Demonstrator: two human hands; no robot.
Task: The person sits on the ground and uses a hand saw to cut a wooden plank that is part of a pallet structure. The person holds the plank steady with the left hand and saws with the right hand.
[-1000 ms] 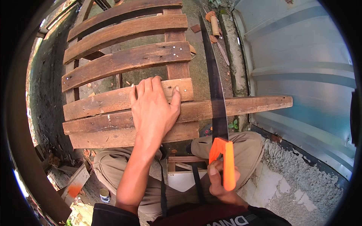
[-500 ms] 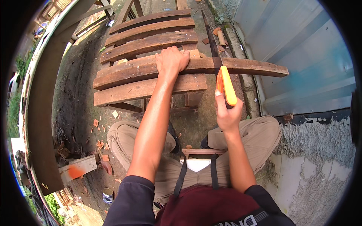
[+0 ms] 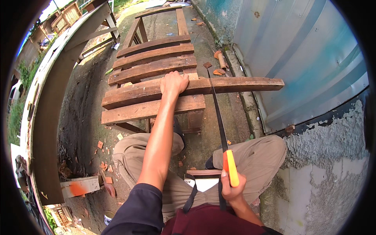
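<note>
A long brown wooden plank (image 3: pixel 250 84) lies across a slatted wooden bench (image 3: pixel 150 111), its right end jutting out past the slats. With fingers curled over its top edge, my left hand (image 3: pixel 174 84) grips the plank near the bench's right side. My right hand (image 3: pixel 234 188) is closed round the yellow and orange handle of a handsaw (image 3: pixel 219 119), low in front of my right thigh. The dark blade runs forward and away from me, its far part crossing the plank just beyond the bench's right edge. How deep the blade sits in the wood, I cannot tell.
A corrugated metal sheet (image 3: pixel 297 58) stands to the right, close to the plank's free end. On the left runs a long brown board structure (image 3: pixel 47 129). An orange-marked wood piece (image 3: pixel 80 187) and wood scraps lie on the ground, with a can (image 3: pixel 108 216) nearby.
My right hand has drawn the saw back toward my body, so that the blade's far part now crosses the plank. My left hand keeps its grip. The view has tilted up.
</note>
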